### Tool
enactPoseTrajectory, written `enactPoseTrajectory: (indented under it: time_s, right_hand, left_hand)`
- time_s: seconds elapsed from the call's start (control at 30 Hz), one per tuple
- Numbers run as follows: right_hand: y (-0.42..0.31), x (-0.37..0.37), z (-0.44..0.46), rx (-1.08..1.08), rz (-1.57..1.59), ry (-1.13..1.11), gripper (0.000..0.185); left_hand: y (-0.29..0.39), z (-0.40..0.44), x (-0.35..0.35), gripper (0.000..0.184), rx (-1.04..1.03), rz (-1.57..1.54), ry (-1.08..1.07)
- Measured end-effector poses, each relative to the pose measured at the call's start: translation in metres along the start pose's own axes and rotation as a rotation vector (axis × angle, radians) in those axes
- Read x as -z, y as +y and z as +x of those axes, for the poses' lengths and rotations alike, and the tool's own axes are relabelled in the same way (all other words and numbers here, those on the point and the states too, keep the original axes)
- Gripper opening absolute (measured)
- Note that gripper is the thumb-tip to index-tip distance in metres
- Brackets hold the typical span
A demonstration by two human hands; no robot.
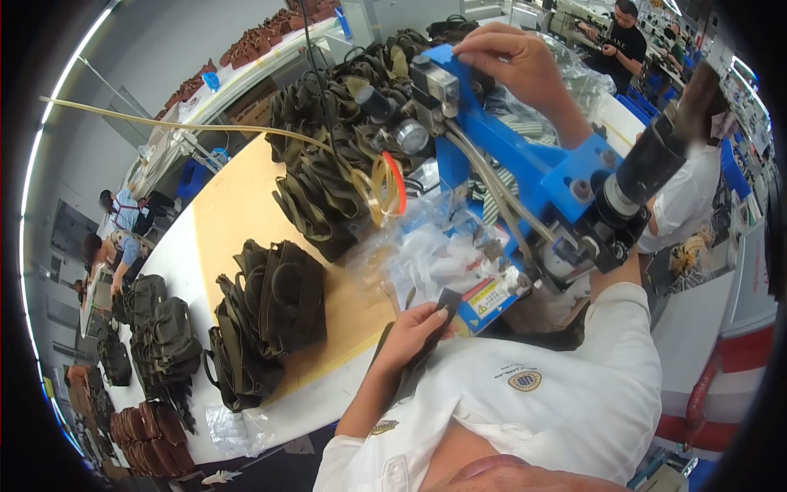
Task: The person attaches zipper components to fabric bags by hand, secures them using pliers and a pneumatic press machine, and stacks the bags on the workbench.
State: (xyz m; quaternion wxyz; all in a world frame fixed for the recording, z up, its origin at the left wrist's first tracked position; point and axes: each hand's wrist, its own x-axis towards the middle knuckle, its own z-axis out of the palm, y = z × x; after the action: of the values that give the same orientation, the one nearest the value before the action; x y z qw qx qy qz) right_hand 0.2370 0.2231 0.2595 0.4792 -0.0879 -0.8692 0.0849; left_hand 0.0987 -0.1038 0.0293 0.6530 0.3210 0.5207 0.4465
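Note:
My left hand (420, 330) is closed on a dark olive fabric piece (448, 302), low at the front of a blue press machine (525, 156). Part of the dark material hangs below the fingers, beside the white shirt. Higher up, my right hand (512, 61) reaches over the blue arm of the machine, its fingers bent together near the top of the frame; what they hold, if anything, cannot be made out. A pressure gauge (411, 136) and clear tubes are mounted on the machine. A yellow warning label (489, 298) shows on its base.
Dark olive bags (279, 299) stand in piles on the table (193, 271), with more bags (328, 197) behind. Clear plastic bags (438, 254) lie by the machine. Brown bags (150, 435) are at lower left. Co-workers (625, 45) are at upper right and far left.

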Motion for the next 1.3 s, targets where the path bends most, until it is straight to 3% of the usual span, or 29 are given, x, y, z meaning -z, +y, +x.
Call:
enactPoseTrajectory:
  time_s: [0.13,0.2,0.47,0.6,0.8,1.07,1.17,1.3]
  right_hand:
    - [-0.005,0.013,-0.058,-0.455,0.347,0.244,0.015]
    - [-0.038,0.025,-0.1,-0.864,0.222,0.32,0.018]
    - [-0.132,0.043,-0.334,-1.339,0.362,0.094,0.015]
    - [-0.186,0.015,-0.336,-1.122,0.296,-0.041,0.011]
    - [-0.208,-0.013,-0.325,-1.149,0.224,-0.008,0.016]
    - [-0.222,-0.045,-0.325,-1.179,0.145,0.125,0.017]
    - [-0.233,-0.058,-0.33,-1.067,0.093,0.051,0.015]
    - [-0.244,-0.073,-0.337,-0.756,-0.276,-0.025,0.021]
  left_hand:
    - [-0.004,0.007,-0.012,0.027,-0.023,0.184,-0.051]
    - [0.001,0.01,-0.025,0.027,-0.025,0.181,-0.081]
    - [-0.001,0.035,-0.068,0.026,0.117,0.102,-0.227]
    - [-0.016,0.043,-0.082,0.026,0.152,0.143,-0.301]
    - [-0.014,0.045,-0.084,0.028,0.085,0.306,-0.346]
    - [-0.032,0.045,-0.059,0.027,0.125,0.218,-0.416]
    - [-0.04,0.051,-0.048,0.029,0.163,0.164,-0.443]
    - [-0.041,0.048,-0.043,0.029,0.302,0.03,-0.389]
